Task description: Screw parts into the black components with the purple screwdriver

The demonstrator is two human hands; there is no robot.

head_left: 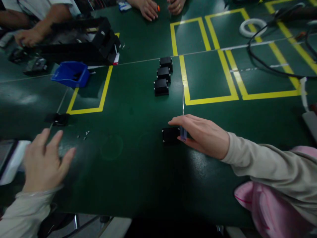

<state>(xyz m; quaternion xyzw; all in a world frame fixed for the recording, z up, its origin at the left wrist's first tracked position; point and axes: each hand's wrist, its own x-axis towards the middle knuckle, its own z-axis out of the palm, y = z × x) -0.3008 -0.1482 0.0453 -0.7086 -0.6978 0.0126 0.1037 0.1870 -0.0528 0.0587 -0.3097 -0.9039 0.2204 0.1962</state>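
Note:
My right hand [201, 135] is closed on a screwdriver [183, 129] with a clear bluish handle, its thin shaft pointing away from me. Right beside that hand, a small black box [170, 135] with screws at its corners lies on the green table. My left hand [44, 162] is over the table at the left, fingers spread, holding nothing. Just ahead of it sits a small black part [60, 119]. Several tiny screws [86, 133] are scattered to the right of its fingertips.
Three black boxes [161, 86] stand in a row farther back. A blue bin [71, 74] and a large black rack [79, 43] are at the back left. Other people's hands [148, 9] rest across the table. A black cable [257, 56] and white ring [252, 27] lie at right.

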